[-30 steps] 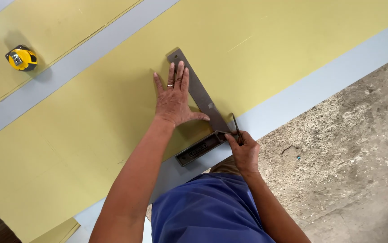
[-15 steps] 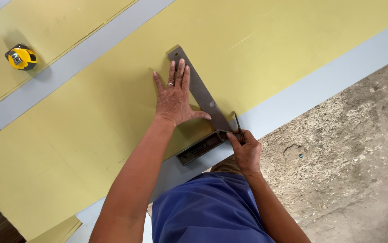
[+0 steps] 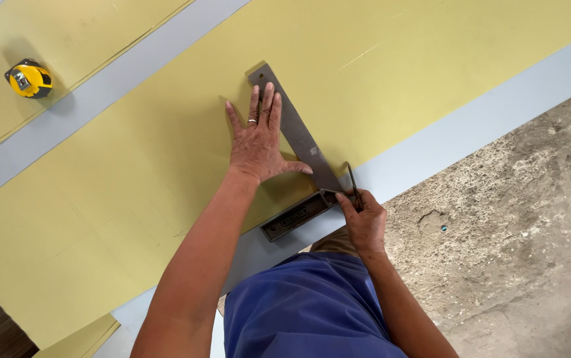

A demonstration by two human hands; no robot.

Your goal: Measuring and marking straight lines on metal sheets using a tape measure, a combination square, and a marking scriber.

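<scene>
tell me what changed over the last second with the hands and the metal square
Almost nothing. The right hand with its thin dark marking tool edged slightly down along the grey metal try square. The left hand stays flat, pressing the blade onto the yellow sheet; the yellow tape measure has not moved.

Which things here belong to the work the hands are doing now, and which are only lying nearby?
In use:
- try square, pressed flat by the left hand
- thin marking tool, held in the right hand
- yellow sheet under the square

Lying about:
- yellow tape measure on the other yellow sheet, far from both hands
- concrete floor
</scene>
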